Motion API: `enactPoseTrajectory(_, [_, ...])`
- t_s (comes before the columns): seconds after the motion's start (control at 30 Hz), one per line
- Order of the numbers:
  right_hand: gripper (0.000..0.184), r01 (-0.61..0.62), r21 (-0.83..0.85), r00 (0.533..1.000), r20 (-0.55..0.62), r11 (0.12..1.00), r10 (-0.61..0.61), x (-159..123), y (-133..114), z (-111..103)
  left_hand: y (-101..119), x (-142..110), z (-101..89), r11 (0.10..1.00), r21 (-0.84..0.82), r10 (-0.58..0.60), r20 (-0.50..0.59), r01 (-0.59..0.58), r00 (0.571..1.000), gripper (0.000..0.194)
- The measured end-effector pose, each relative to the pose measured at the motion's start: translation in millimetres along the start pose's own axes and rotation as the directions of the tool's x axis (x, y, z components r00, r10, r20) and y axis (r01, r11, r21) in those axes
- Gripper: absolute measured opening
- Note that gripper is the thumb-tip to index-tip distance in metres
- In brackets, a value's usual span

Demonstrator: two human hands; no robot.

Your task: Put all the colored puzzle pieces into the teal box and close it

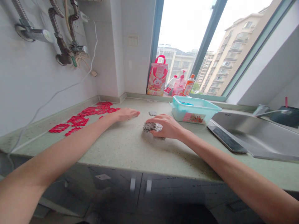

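My right hand (167,126) rests on a small stack of grey toothed puzzle pieces (152,127) on the green counter (130,149), its fingers curled over the stack. My left hand (126,114) lies flat on the counter with fingers stretched out, next to a spread of several red toothed pieces (84,118). One single grey piece (152,113) lies just beyond the two hands.
A teal lidded plastic box (195,109) stands right of the hands. A phone (226,139) lies by the steel sink (259,133). A pink bag (157,76) and bottles (181,84) stand at the window. Pipes and a cable hang on the left wall.
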State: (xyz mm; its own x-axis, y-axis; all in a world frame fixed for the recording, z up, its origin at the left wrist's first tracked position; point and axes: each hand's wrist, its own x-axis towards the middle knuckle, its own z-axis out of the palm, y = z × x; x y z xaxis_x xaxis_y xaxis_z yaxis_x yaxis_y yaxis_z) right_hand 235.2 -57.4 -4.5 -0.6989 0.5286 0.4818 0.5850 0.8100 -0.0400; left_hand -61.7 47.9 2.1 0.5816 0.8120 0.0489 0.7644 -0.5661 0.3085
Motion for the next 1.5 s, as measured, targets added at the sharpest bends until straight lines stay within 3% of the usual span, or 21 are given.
enactPoseTrajectory(0.37, [0.046, 0.005, 0.003, 0.997, -0.077, 1.0, -0.005, -1, 1, -11, -1, 0, 0.1, 1.0, 0.002, -0.008, 0.005, 0.008, 1.0, 0.078])
enactPoseTrajectory(0.57, [0.044, -0.003, -0.025, 0.982, -0.187, 1.0, -0.002, -5, 16, -27, -1, 1, 0.9, 1.0, 0.015, -0.021, 0.003, 0.021, 1.0, 0.075])
enactPoseTrajectory(0.87, [0.042, -0.13, -0.074, 0.923, -0.372, 0.989, 0.094, -12, 46, -53, -2, 1, 1.1, 0.999, 0.022, -0.023, -0.001, 0.023, 1.0, 0.071])
enactPoseTrajectory(1.0, [0.04, -0.211, -0.123, 0.858, -0.499, 0.97, 0.124, -19, 67, -67, 1, 0, 0.9, 0.999, 0.028, -0.026, -0.023, 0.026, 0.999, 0.07])
enactPoseTrajectory(1.17, [0.038, -0.409, -0.144, 0.747, -0.62, 0.901, 0.239, -33, 102, -85, -2, 2, 2.9, 0.997, 0.065, -0.034, -0.029, 0.036, 0.999, 0.072])
enactPoseTrajectory(1.37, [0.043, -0.699, -0.092, 0.552, -0.7, 0.709, 0.453, -57, 140, -101, -4, 4, 5.5, 0.993, 0.107, -0.043, -0.037, 0.047, 0.998, 0.073])
enactPoseTrajectory(1.5, [0.047, -0.816, -0.082, 0.472, -0.667, 0.572, 0.577, -70, 153, -107, -1, 4, 5.0, 0.991, 0.117, -0.055, -0.038, 0.059, 0.998, 0.073])
